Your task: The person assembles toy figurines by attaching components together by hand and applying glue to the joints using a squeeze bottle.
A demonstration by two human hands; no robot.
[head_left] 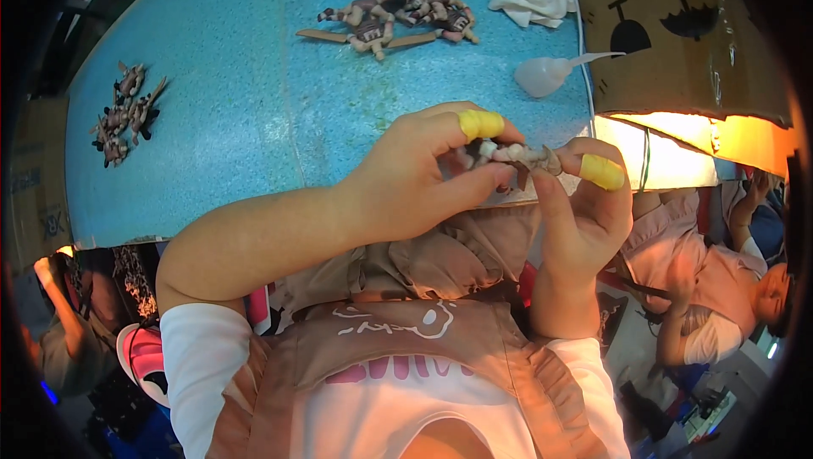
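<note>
Right now the person holds a small toy figure (518, 156) between both hands, just above the near edge of the blue speckled counter (254, 112). The left hand (415, 179) is closed on the figure's left end, thumb under it and the forefinger curled over the top with a yellow finger cot (479, 124) on it. The right hand (584, 205) pinches the other end, its forefinger also capped in a yellow cot (601, 172). The figure is pale and brown; its finer details are too small to make out.

Farther back on the counter lies a heap of similar brown figures (381, 10), some with flat tan pieces sticking out. A smaller cluster of figures (125, 113) sits well apart at the left side. Near the right edge stands a white squeeze bottle with a long nozzle (546, 74), tipped on its side, and beyond it a crumpled white cloth (532, 2). A cardboard box (677, 35) sits to the right of the counter, with a bright glow under its lower edge. Another person (720, 281) in pink sits low at the right.
</note>
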